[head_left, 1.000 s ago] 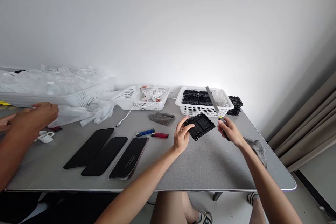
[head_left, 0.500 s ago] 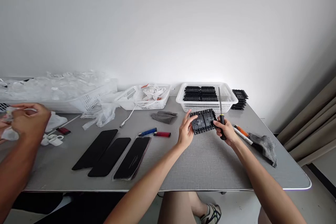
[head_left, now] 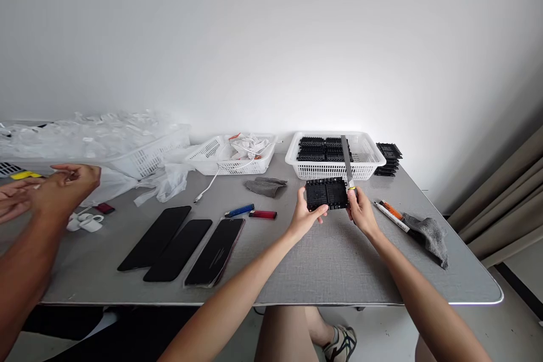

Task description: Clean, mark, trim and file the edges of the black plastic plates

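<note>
A black plastic tray-like part (head_left: 326, 194) with notched edges is held above the table. My left hand (head_left: 304, 214) grips its left end, with the thumb along the lower edge. My right hand (head_left: 360, 210) is closed around the handle of a flat metal file (head_left: 347, 161) at the part's right end. The file's blade points up and away, its broad face showing; the handle is mostly hidden by my fingers. Behind them, a white basket (head_left: 309, 171) contains several similar black parts (head_left: 311, 150). More such parts form a stack (head_left: 388, 158) beside it.
A grey cloth (head_left: 428, 235), white marker (head_left: 392, 218) and orange cutter (head_left: 390, 209) lie right. To the left are dark flat panels (head_left: 178, 251), blue (head_left: 240, 211) and red (head_left: 262, 214) lighters, and baskets with plastic bags (head_left: 146, 164) and cable (head_left: 241, 167). A co-worker's hands (head_left: 63, 186) work far left.
The black part has been tilted flatter, and my left thumb now lies across its lower edge. The file has turned from its narrow edge to its broad face, leaning left.
</note>
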### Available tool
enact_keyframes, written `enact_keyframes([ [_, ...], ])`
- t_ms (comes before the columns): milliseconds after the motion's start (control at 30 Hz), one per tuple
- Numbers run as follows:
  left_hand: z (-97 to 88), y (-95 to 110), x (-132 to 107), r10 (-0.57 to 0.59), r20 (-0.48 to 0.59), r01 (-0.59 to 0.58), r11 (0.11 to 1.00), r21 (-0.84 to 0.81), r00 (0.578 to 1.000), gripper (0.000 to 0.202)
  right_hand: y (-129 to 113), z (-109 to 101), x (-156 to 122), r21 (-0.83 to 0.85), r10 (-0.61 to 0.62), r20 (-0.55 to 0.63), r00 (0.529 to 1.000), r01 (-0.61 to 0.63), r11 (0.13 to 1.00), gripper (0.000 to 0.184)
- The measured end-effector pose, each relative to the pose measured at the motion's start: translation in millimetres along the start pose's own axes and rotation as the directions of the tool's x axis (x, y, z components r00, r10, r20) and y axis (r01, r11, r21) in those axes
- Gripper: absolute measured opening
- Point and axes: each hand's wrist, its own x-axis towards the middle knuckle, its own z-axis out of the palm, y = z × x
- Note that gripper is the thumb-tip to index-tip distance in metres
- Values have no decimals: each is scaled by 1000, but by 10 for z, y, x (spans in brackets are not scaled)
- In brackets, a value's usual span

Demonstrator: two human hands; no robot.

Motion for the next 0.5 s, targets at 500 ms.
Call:
enact_keyframes([
  [500,-38,9,20,-16,-62,13,999,-47,998,59,18,-291,142,-122,0,-13,1000,-2,993,48],
])
